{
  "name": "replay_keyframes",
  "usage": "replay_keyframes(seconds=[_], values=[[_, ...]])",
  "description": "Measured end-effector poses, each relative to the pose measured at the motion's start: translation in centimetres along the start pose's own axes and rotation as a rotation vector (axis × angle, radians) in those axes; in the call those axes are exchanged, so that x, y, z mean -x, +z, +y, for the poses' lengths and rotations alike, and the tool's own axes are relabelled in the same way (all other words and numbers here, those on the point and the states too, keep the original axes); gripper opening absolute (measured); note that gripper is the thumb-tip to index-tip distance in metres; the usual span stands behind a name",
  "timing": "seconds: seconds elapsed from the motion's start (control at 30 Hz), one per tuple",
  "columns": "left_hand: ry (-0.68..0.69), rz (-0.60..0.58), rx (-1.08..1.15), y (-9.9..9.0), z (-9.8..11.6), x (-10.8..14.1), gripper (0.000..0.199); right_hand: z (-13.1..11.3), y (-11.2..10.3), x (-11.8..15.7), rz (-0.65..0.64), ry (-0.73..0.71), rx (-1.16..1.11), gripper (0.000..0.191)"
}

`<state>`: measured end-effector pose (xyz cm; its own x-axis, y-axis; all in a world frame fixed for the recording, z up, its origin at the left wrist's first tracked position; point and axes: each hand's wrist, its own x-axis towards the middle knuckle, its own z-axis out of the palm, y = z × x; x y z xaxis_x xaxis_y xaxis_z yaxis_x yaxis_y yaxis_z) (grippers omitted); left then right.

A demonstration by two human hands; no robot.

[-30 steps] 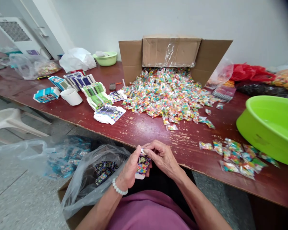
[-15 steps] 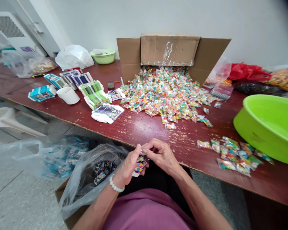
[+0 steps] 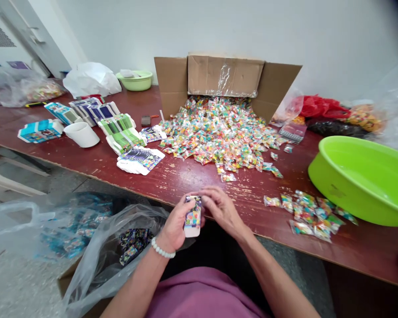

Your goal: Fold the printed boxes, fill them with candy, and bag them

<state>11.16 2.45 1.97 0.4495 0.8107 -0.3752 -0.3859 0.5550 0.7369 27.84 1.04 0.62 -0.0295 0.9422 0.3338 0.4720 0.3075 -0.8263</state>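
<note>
My left hand, a pale beaded bracelet at its wrist, grips a small dark printed carton with colourful artwork and a white end flap at its lower edge. The fingers of my right hand are closed at the carton's upper right edge; their tips are partly hidden behind it. Both hands are just off the table's front edge. Beyond them lies a stack of flat purple printed cartons. Below my left hand, a clear plastic bag holds several dark printed cartons.
A large heap of wrapped candies spills from a cardboard box onto the red table. To the right is a green basin beside loose candy packets. Green cartons and a white cup stand left.
The carton has turned more upright, its printed face and white flap now showing towards me. My right fingers have shifted from its top to the upper right edge. The view has swung slightly right.
</note>
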Motion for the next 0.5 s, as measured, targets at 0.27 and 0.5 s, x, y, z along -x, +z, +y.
replay_keyframes(seconds=[0.27, 0.5], values=[[0.206, 0.175, -0.113, -1.8, 3.5, -2.9, 0.048, 7.8, -5.3, -4.4, 0.184, 0.287, 0.586, 0.028], [0.217, 0.250, -0.296, -4.0, 4.4, -2.3, 0.052, 7.7, -6.2, -3.3, 0.108, 0.346, 0.585, 0.014]])
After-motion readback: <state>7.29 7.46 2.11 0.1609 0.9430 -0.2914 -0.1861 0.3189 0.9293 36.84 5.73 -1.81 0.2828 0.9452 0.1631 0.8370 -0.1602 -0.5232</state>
